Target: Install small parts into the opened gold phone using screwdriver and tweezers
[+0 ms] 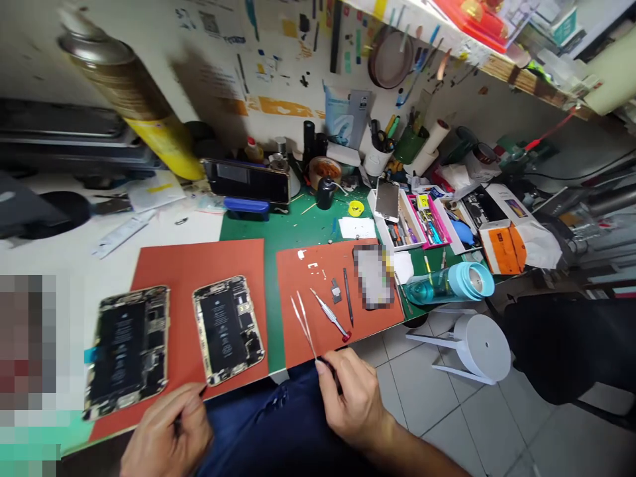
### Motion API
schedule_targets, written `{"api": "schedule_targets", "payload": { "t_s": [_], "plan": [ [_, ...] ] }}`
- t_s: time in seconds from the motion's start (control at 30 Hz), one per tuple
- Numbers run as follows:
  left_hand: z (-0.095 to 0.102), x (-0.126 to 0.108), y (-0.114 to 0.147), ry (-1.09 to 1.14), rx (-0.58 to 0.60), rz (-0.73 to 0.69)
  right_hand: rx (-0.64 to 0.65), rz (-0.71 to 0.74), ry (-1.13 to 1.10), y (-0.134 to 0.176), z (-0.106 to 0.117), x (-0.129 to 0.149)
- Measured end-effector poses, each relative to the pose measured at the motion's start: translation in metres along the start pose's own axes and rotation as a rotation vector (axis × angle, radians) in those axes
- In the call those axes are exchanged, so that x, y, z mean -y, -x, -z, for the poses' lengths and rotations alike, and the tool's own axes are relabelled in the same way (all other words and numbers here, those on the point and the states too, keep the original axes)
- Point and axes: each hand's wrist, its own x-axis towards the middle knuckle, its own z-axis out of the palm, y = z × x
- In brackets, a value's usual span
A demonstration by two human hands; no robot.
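My right hand point(350, 394) pinches the rear end of a pair of silver tweezers point(309, 329) between thumb and forefinger. The tweezers' tips are spread and point away over the right red mat point(293, 265). My left hand point(171, 427) is closed at the front edge of the left red mat point(173, 262); what its fingers hold, if anything, I cannot make out. Just beyond it lies an opened phone point(228, 331) with battery and board exposed. A second, larger opened phone point(126, 348) lies to its left.
On the right mat are a screwdriver point(330, 315), a black pry stick point(348, 298), small metal parts point(336, 290) and a pixelated flat object point(373, 277). Tool trays point(397, 228) and a blue bottle point(442, 283) lie at right. A phone point(248, 182) leans on a stand behind.
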Motion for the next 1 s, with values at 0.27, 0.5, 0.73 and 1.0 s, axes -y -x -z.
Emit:
{"api": "schedule_targets", "payload": {
  "t_s": [0.27, 0.5, 0.73, 1.0],
  "plan": [
    [-0.003, -0.007, -0.004, 0.02, -0.093, -0.338, 0.156, -0.119, 0.374, -0.022, -0.028, 0.005],
    [-0.005, -0.013, -0.007, 0.067, -0.103, -0.4, 0.174, -0.022, 0.492, -0.025, -0.033, 0.005],
    [-0.001, -0.023, -0.005, 0.109, -0.031, -0.357, 0.163, 0.058, 0.417, -0.032, -0.039, 0.014],
    [0.007, -0.033, -0.002, 0.135, 0.041, -0.284, 0.162, 0.036, 0.38, -0.042, -0.073, 0.021]
  ]
}}
